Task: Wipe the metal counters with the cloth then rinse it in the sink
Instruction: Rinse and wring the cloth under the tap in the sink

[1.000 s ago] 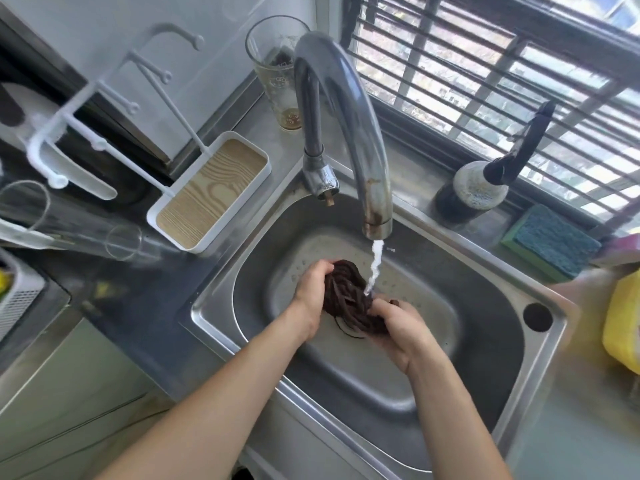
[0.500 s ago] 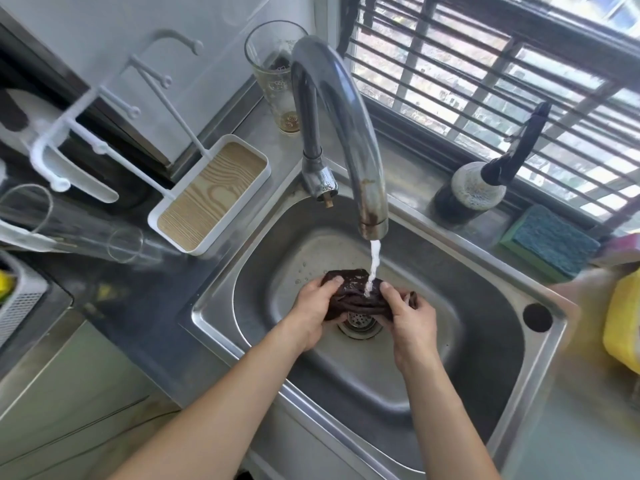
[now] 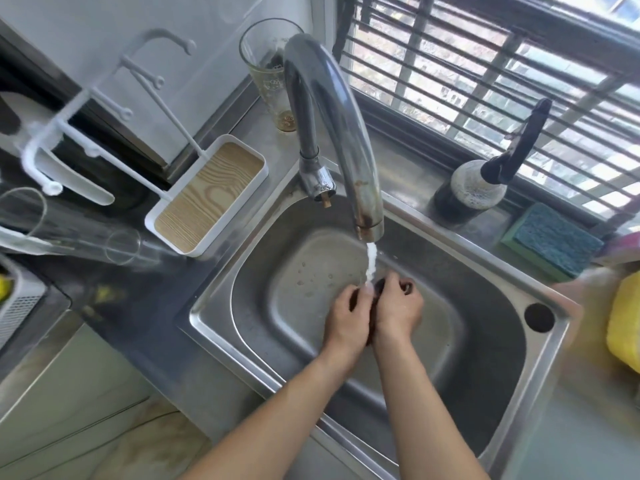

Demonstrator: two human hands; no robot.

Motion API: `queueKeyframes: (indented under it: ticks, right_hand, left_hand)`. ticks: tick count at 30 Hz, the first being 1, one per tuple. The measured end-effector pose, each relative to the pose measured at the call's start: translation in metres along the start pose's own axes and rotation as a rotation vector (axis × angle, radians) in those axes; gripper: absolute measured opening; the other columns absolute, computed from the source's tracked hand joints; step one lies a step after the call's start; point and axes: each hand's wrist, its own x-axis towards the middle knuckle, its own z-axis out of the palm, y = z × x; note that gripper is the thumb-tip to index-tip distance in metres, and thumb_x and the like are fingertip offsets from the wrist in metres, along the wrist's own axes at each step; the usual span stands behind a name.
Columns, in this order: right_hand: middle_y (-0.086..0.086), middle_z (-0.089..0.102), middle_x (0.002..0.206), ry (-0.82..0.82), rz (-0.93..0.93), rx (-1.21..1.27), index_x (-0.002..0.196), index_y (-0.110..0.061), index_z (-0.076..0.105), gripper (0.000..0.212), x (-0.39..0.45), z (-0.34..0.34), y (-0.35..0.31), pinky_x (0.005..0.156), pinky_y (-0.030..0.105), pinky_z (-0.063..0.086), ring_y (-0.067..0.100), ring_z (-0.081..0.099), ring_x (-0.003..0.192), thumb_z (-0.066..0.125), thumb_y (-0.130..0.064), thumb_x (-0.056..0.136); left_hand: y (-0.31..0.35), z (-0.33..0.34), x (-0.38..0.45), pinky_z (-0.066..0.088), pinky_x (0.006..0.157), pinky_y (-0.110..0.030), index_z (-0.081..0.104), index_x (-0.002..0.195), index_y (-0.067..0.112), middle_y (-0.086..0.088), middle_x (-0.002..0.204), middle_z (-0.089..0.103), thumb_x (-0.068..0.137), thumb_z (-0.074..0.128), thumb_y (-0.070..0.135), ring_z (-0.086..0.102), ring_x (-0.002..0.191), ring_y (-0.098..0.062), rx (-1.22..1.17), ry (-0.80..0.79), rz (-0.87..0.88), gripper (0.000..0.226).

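Squeezing a dark crumpled cloth (image 3: 381,285), left hand (image 3: 346,315) and right hand (image 3: 398,311) press together mid-basin in the steel sink (image 3: 491,393), clear of its walls; cloth mostly hidden.

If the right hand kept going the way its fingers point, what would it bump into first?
Probably the far wall of the sink, just right of the water stream. The right hand, gripping the dark cloth, points up and away; depth is hard to judge.
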Motion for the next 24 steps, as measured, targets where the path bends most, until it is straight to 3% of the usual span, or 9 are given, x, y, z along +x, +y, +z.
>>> queueKeyframes:
  ticks: [2, 4, 7, 10, 12, 16, 19, 22, 24]
  right_hand:
    - [0.009, 0.066, 0.072, -0.075, -0.092, -0.073, 0.069, -0.01, 0.059, 0.032, -0.01, -0.006, -0.003, 0.074, 0.041, 0.047, 0.033, 0.061, 0.077, 0.058, -0.032, 0.093]
    - [0.004, 0.054, 0.058, -0.226, -0.303, -0.196, 0.063, -0.008, 0.051, 0.038, -0.039, -0.009, 0.0, 0.068, 0.044, 0.043, 0.033, 0.055, 0.068, 0.052, -0.038, 0.087]
    - [0.003, 0.046, 0.05, -0.288, -0.447, -0.234, 0.056, -0.008, 0.045, 0.036, -0.062, -0.005, 0.006, 0.064, 0.045, 0.04, 0.029, 0.047, 0.06, 0.048, -0.036, 0.079]
    - [0.016, 0.064, 0.066, -0.15, -0.182, -0.099, 0.059, -0.008, 0.056, 0.042, -0.029, 0.002, -0.001, 0.066, 0.042, 0.044, 0.036, 0.06, 0.072, 0.055, -0.033, 0.092]
    - [0.013, 0.064, 0.067, -0.096, -0.057, -0.032, 0.062, -0.01, 0.059, 0.039, -0.006, -0.001, -0.008, 0.067, 0.039, 0.041, 0.034, 0.06, 0.075, 0.052, -0.025, 0.097]
    - [0.0, 0.058, 0.06, -0.196, -0.287, 0.021, 0.064, -0.008, 0.058, 0.038, -0.038, -0.001, 0.002, 0.064, 0.039, 0.04, 0.023, 0.053, 0.066, 0.048, -0.04, 0.082]
    - [-0.004, 0.042, 0.051, -0.28, -0.408, 0.019, 0.055, -0.012, 0.044, 0.04, -0.057, 0.0, 0.008, 0.058, 0.041, 0.038, 0.016, 0.04, 0.056, 0.045, -0.047, 0.075]
    - [0.0, 0.049, 0.05, -0.146, -0.181, 0.033, 0.051, -0.014, 0.055, 0.047, -0.018, 0.004, 0.002, 0.062, 0.043, 0.045, 0.022, 0.048, 0.061, 0.054, -0.038, 0.091]
    - [0.003, 0.055, 0.056, -0.141, -0.099, 0.045, 0.055, -0.013, 0.056, 0.043, -0.004, 0.002, -0.001, 0.069, 0.05, 0.05, 0.024, 0.051, 0.064, 0.054, -0.034, 0.092]
  left_hand:
    - [0.004, -0.008, 0.021, 0.052, 0.085, -0.041, 0.065, 0.078, 0.017, -0.005, 0.083, 0.07, 0.086, 0.053, 0.063, 0.065, 0.083, -0.027, -0.05, 0.008, -0.022, 0.048]
    - [0.006, -0.021, 0.055, 0.054, 0.088, -0.044, 0.067, 0.076, 0.017, -0.004, 0.082, 0.071, 0.077, 0.053, 0.07, 0.065, 0.083, -0.025, -0.188, 0.11, -0.14, 0.054]
    - [0.01, -0.03, 0.075, 0.056, 0.093, -0.049, 0.071, 0.089, 0.012, -0.019, 0.102, 0.073, 0.075, 0.056, 0.072, 0.07, 0.098, -0.036, -0.256, 0.128, -0.245, 0.064]
    - [0.013, -0.018, 0.035, 0.051, 0.076, -0.036, 0.07, 0.077, 0.01, -0.011, 0.083, 0.074, 0.095, 0.054, 0.046, 0.067, 0.079, -0.022, -0.008, -0.001, -0.098, 0.043]
    - [0.013, -0.01, 0.018, 0.049, 0.071, -0.034, 0.07, 0.073, 0.013, -0.002, 0.069, 0.07, 0.097, 0.056, 0.041, 0.062, 0.067, -0.015, -0.028, -0.139, -0.071, 0.039]
    - [0.025, -0.02, 0.046, 0.043, 0.058, -0.022, 0.065, 0.068, 0.011, 0.002, 0.058, 0.061, 0.098, 0.057, 0.04, 0.057, 0.057, -0.013, -0.088, -0.023, -0.215, 0.043]
    - [0.032, -0.031, 0.049, 0.044, 0.067, -0.031, 0.061, 0.058, 0.014, -0.003, 0.061, 0.059, 0.084, 0.066, 0.048, 0.054, 0.066, -0.021, -0.238, 0.015, -0.283, 0.043]
    - [0.023, -0.021, 0.024, 0.044, 0.06, -0.027, 0.067, 0.074, 0.012, -0.002, 0.066, 0.062, 0.098, 0.057, 0.029, 0.055, 0.062, -0.015, -0.037, -0.125, -0.126, 0.031]
    - [0.02, -0.017, 0.018, 0.044, 0.057, -0.026, 0.068, 0.077, 0.011, -0.001, 0.064, 0.062, 0.101, 0.054, 0.026, 0.054, 0.06, -0.014, -0.022, -0.199, -0.076, 0.031]
